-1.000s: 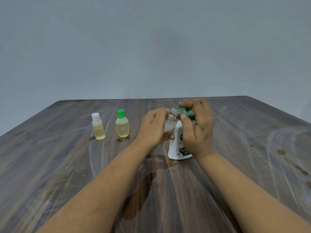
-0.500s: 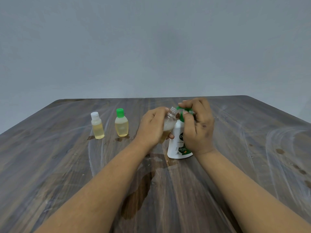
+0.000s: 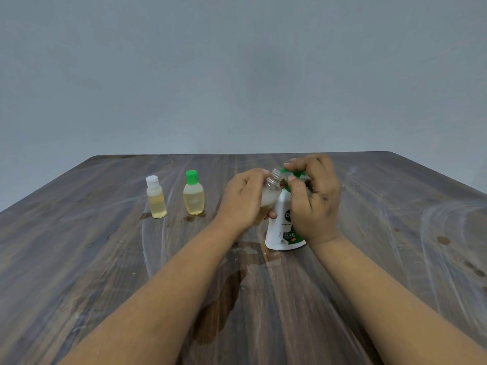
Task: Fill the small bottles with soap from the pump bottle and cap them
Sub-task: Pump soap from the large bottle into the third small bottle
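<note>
Pump bottle (image 3: 283, 227) label reads "99.99%"

pump bottle (image 3: 283, 227) label half-hidden by right hand (image 3: 315, 198) | forearms cropped

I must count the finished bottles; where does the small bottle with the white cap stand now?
In the head view the white-capped bottle stands upright on the table, far left, beside the green-capped bottle and apart from both hands.
</note>
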A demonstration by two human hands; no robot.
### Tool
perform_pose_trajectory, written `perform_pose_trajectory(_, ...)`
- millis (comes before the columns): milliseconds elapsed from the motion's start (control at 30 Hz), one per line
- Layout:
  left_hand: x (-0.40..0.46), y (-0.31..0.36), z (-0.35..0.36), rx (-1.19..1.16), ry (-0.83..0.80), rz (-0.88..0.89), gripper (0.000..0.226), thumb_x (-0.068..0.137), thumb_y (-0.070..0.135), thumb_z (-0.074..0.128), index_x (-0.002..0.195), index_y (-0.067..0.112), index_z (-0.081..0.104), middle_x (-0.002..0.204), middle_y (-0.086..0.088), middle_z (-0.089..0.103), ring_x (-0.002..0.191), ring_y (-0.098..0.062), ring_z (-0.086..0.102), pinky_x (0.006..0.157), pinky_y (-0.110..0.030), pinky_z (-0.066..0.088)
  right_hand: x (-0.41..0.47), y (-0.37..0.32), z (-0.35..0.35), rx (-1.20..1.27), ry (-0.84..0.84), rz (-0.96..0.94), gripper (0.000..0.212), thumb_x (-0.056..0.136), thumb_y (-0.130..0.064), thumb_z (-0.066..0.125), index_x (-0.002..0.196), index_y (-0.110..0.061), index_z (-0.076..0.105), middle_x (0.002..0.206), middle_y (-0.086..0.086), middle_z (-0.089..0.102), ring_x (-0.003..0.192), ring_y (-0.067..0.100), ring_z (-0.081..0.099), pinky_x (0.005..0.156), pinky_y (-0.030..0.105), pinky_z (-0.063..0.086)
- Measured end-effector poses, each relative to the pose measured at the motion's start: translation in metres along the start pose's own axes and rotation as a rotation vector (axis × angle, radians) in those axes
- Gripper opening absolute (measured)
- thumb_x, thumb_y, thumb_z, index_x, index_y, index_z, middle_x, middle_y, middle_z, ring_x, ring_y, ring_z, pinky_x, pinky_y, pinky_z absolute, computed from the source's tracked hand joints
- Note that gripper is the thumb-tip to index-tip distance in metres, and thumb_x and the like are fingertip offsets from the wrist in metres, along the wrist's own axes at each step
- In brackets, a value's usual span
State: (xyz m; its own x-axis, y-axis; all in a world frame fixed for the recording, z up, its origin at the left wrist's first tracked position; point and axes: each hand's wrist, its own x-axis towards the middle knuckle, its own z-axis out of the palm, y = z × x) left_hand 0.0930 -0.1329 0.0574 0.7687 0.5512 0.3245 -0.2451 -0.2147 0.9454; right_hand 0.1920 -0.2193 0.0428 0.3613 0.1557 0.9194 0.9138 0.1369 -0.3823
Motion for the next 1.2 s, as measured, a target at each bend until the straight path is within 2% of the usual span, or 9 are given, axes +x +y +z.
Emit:
perform_pose_trajectory(167, 0.0006, -0.0016, 0.0007, -0.002, 0.009, 0.012, 0.039, 0.1, 0.021, 0.038, 0.087, 0.003, 0.07, 0.091, -0.037, 0.059, 0.061, -0.035, 0.057, 0.049, -0.03, 0.05, -0.004, -0.0023, -0.0041, 0.026, -0.044, -0.045, 0.035, 0.08, -0.016, 0.045, 0.106, 0.0, 0.062, 0.107, 0.002, 0.053, 0.099, 0.024, 0.055, 0.081, 0.032, 0.047)
perform_pose_trajectory(433, 0.0016, -0.0031, -0.0001, -0.005, 0.022, -0.009, 0.037, 0.102, 0.018, 0.038, 0.09, -0.006, 0.065, 0.083, -0.031, 0.059, 0.063, -0.035, 0.057, 0.049, -0.03, 0.05, -0.0006, -0.001, 0.0003, -0.003, 0.013, 0.007, 0.024, 0.08, -0.015, 0.047, 0.086, -0.002, 0.066, 0.092, 0.006, 0.059, 0.087, 0.023, 0.058, 0.073, 0.027, 0.046)
perform_pose_trajectory(533, 0.0019, -0.0035, -0.0003, -0.006, 0.015, 0.001, 0.038, 0.102, 0.019, 0.038, 0.089, -0.003, 0.067, 0.089, -0.037, 0.06, 0.062, -0.035, 0.057, 0.051, -0.031, 0.051, -0.002, -0.0012, -0.0003, 0.003, -0.012, -0.005, 0.026, 0.08, -0.016, 0.046, 0.092, -0.001, 0.064, 0.096, 0.006, 0.057, 0.09, 0.024, 0.057, 0.076, 0.029, 0.046)
perform_pose_trajectory(633, 0.0022, -0.0032, -0.0003, -0.004, 0.006, 0.016, 0.039, 0.102, 0.018, 0.037, 0.083, 0.007, 0.07, 0.09, -0.034, 0.062, 0.06, -0.036, 0.058, 0.052, -0.033, 0.051, -0.0035, -0.0024, -0.0027, 0.014, -0.054, -0.036, 0.034, 0.08, -0.017, 0.045, 0.104, 0.0, 0.062, 0.105, 0.007, 0.056, 0.098, 0.024, 0.055, 0.084, 0.025, 0.044)
perform_pose_trajectory(733, 0.0038, -0.0039, 0.0001, -0.011, 0.008, 0.015, 0.039, 0.095, 0.025, 0.04, 0.084, 0.004, 0.07, 0.091, -0.035, 0.061, 0.062, -0.035, 0.057, 0.052, -0.033, 0.052, -0.0017, -0.0027, -0.0026, 0.004, -0.049, -0.042, 0.034, 0.08, -0.017, 0.045, 0.103, 0.0, 0.063, 0.105, 0.005, 0.057, 0.099, 0.021, 0.055, 0.085, 0.022, 0.043)
perform_pose_trajectory(800, 0.0045, -0.0047, -0.0001, -0.005, 0.014, 0.007, 0.042, 0.091, 0.03, 0.041, 0.088, -0.002, 0.069, 0.09, -0.036, 0.061, 0.062, -0.035, 0.058, 0.052, -0.033, 0.052, -0.0008, -0.0024, -0.0012, 0.005, -0.026, -0.036, 0.028, 0.079, -0.015, 0.046, 0.096, -0.001, 0.064, 0.1, 0.0, 0.055, 0.094, 0.023, 0.057, 0.08, 0.027, 0.046)
perform_pose_trajectory(967, 0.0037, -0.005, -0.0011, 0.004, 0.017, 0.007, 0.039, 0.1, 0.02, 0.039, 0.089, -0.007, 0.065, 0.089, -0.037, 0.059, 0.063, -0.035, 0.057, 0.05, -0.031, 0.05, 0.0009, -0.0013, 0.0015, -0.019, 0.02, -0.009, 0.021, 0.08, -0.014, 0.049, 0.084, -0.001, 0.065, 0.091, 0.003, 0.057, 0.085, 0.026, 0.058, 0.071, 0.038, 0.049)
perform_pose_trajectory(1133, 0.0027, -0.0038, -0.0006, -0.026, 0.005, -0.003, 0.039, 0.099, 0.022, 0.04, 0.089, -0.001, 0.069, 0.091, -0.037, 0.06, 0.066, -0.036, 0.057, 0.052, -0.032, 0.052, -0.0036, -0.0039, -0.0027, -0.024, -0.063, -0.063, 0.035, 0.079, -0.018, 0.047, 0.105, 0.001, 0.062, 0.106, 0.007, 0.053, 0.097, 0.026, 0.054, 0.083, 0.026, 0.045)
perform_pose_trajectory(1200, 0.0029, -0.0039, -0.0003, -0.028, 0.004, -0.005, 0.038, 0.098, 0.023, 0.04, 0.088, 0.001, 0.07, 0.091, -0.037, 0.06, 0.066, -0.037, 0.056, 0.052, -0.032, 0.052, -0.0033, -0.0044, -0.0032, -0.017, -0.058, -0.052, 0.036, 0.08, -0.018, 0.046, 0.105, 0.0, 0.063, 0.106, 0.005, 0.053, 0.098, 0.025, 0.054, 0.083, 0.025, 0.044)
